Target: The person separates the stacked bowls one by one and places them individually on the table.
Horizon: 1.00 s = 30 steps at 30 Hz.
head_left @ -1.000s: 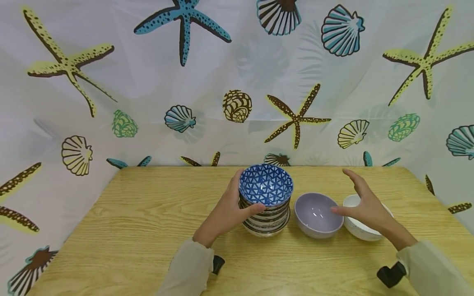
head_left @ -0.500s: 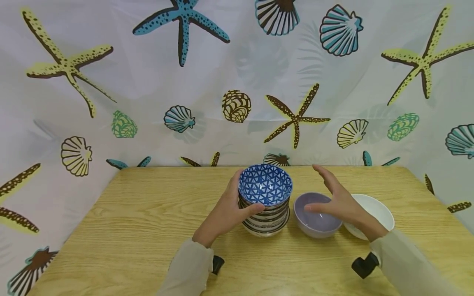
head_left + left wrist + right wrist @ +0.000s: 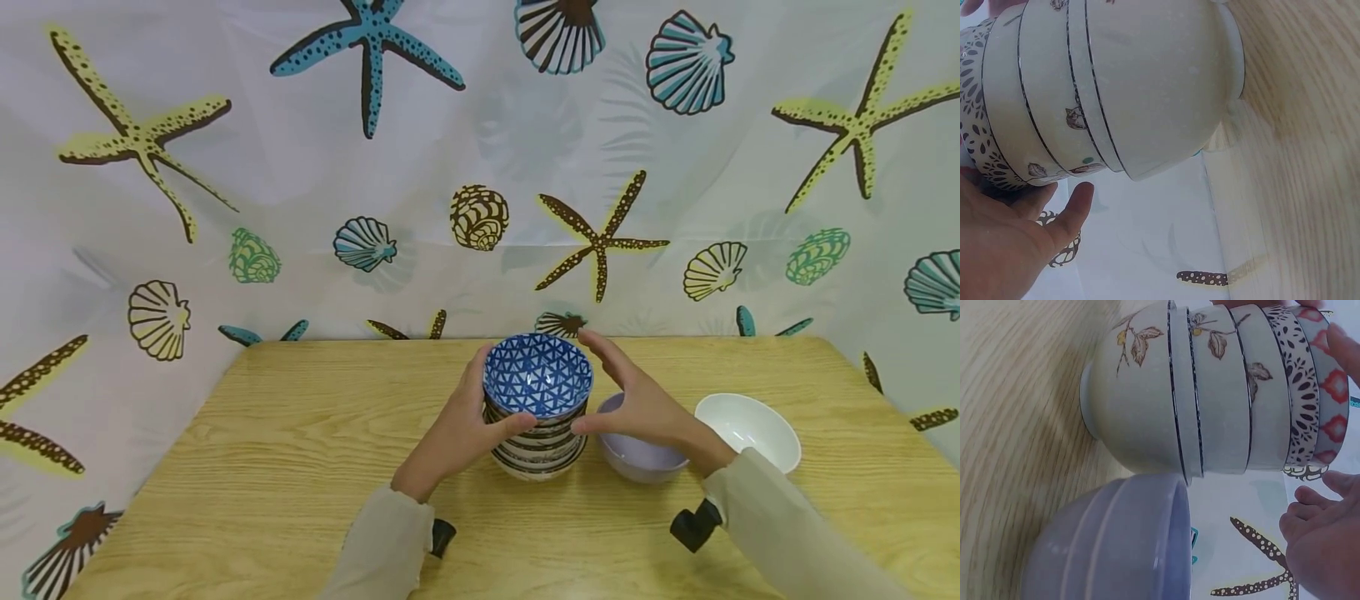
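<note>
A stack of several bowls (image 3: 1222,394) stands upright on the table. The top bowl (image 3: 537,377) has a blue-and-white triangle pattern inside and red motifs outside. My left hand (image 3: 468,421) grips this bowl from the left, thumb across its front and fingers along the far left side. On the right, my right hand (image 3: 637,404) is spread, thumb and fingertips close to the upper bowls; in the right wrist view a small gap shows beside the stack. Below the right hand sits a lilac bowl (image 3: 641,457), partly covered by it.
A white bowl (image 3: 750,429) stands to the right of the lilac one, behind the right forearm. The wooden table (image 3: 315,433) ends at a hanging cloth (image 3: 420,283) printed with starfish and shells.
My right hand has moved left, from over the lilac and white bowls to the right side of the stack. The left hand stays on the top bowl.
</note>
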Tool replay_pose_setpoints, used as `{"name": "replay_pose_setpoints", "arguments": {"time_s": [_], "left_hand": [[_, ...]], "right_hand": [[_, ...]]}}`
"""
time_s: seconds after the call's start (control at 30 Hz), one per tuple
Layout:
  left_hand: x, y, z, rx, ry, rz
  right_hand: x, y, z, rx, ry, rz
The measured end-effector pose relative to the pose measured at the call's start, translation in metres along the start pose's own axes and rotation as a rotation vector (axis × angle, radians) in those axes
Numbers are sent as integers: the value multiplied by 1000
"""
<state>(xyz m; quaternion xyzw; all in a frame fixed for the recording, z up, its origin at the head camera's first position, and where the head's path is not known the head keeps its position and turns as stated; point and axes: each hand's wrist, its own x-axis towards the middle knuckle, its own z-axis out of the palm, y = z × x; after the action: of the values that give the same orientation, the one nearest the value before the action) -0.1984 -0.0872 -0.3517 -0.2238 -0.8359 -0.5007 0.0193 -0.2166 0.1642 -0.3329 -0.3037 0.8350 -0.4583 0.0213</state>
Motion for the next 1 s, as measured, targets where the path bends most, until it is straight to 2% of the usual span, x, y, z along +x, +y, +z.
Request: {"name": "replay_pose_setpoints", "arguments": {"time_s": [0.27,0.43,1.0], "left_hand": [[0,-1,0,2,-6,17],[-1,0,0,0,-6,20],[-2,-3,1,-3,1,18]], "right_hand": [[9,-4,12,75,-48,9],[13,-5,16,87,-49,-21],[16,-5,25,159,42,33]]}}
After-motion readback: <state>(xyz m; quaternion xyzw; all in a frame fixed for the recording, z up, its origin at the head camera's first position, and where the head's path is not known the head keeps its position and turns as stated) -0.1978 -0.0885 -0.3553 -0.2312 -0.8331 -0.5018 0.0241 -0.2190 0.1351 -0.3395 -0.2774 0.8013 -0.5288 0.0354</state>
